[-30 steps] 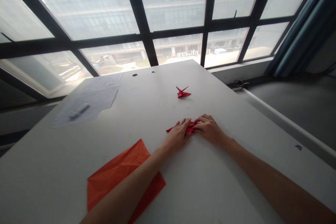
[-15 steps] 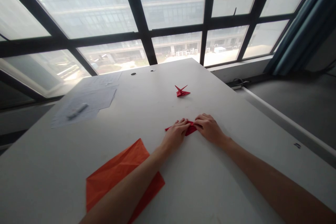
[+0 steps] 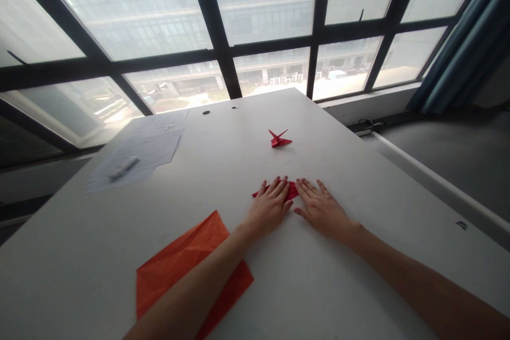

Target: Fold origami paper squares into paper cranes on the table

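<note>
The left hand (image 3: 269, 208) and right hand (image 3: 323, 210) have uncurled from their cupped press and now lie flat, fingers spread wide, holding nothing. The folded red origami paper (image 3: 292, 190) stays on the white surface (image 3: 338, 287), partly under the left hand's fingers and just beside the right hand's fingertips. A red origami figure (image 3: 280, 139) stands farther off, and an orange paper sheet (image 3: 179, 260) lies under the left forearm.

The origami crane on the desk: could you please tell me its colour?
The crane is red, in the head view.
</note>
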A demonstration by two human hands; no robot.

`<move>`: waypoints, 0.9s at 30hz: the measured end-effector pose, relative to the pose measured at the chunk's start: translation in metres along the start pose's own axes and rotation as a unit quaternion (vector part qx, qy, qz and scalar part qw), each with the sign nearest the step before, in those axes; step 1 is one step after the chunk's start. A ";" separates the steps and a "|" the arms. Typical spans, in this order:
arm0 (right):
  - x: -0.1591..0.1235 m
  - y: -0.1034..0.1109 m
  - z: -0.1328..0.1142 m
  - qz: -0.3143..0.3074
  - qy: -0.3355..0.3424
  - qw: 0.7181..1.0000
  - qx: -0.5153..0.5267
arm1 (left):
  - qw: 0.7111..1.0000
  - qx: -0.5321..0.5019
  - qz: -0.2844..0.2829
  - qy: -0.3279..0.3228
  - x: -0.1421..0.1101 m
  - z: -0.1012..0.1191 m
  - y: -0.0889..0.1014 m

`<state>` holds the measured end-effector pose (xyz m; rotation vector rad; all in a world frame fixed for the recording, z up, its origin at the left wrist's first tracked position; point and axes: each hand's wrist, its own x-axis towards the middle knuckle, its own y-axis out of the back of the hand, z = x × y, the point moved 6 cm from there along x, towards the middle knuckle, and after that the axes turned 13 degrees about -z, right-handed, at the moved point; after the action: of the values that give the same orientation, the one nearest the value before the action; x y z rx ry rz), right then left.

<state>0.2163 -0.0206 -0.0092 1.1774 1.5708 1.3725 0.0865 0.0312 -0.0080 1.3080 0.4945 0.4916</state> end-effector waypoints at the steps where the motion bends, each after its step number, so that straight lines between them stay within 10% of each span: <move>1: -0.001 -0.001 0.001 -0.002 -0.002 1.000 0.002 | 1.000 0.000 -0.003 0.000 0.000 -0.001 -0.001; 11: -0.004 0.017 0.034 0.096 -0.164 0.981 0.020 | 1.000 -0.007 -0.018 -0.006 0.000 -0.001 0.000; 19: 0.017 0.020 0.026 0.099 -0.107 0.984 0.106 | 0.999 -0.037 0.019 -0.014 0.001 -0.001 0.007; 27: 0.016 0.015 0.029 0.098 -0.091 0.979 0.156 | 0.979 -0.091 0.126 0.131 -0.003 -0.024 0.023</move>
<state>0.2412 0.0041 0.0017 1.6357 1.6097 1.1250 0.0680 0.0523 0.0100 1.1392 0.4908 0.9073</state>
